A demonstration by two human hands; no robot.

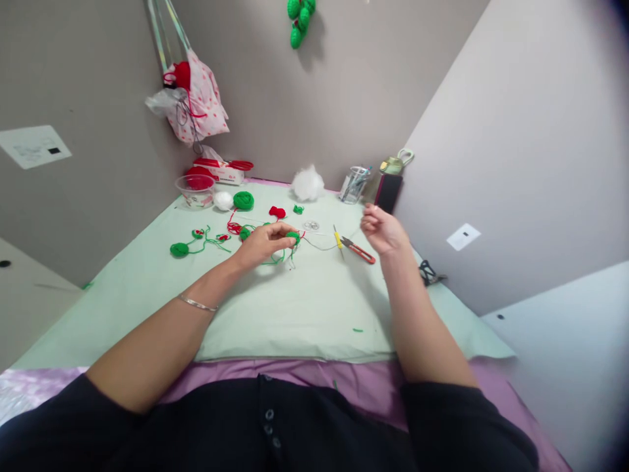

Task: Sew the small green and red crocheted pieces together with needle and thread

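Between the thumb and fingers of my left hand [271, 242] is a small green crocheted piece [293, 237], held just above the table. A thin dark thread [320, 248] runs from this piece in a slack curve to the right. My right hand [382, 229] is raised at the right with its fingertips pinched, apparently on the thread's far end; whether a needle is there is too small to tell. Below and left of that hand lie orange-handled thread snips [360, 250] and a yellow-handled tool [338, 238]. Green yarn tails hang under my left hand.
Green crocheted pieces [179, 250] and red yarn [234, 227] lie left. Behind are a green yarn ball [244, 200], a plastic tub [196, 202], white stuffing [308, 183], a red piece [277, 212], a pen cup [352, 186] and a dark box-like object [388, 193]. Walls enclose the table.
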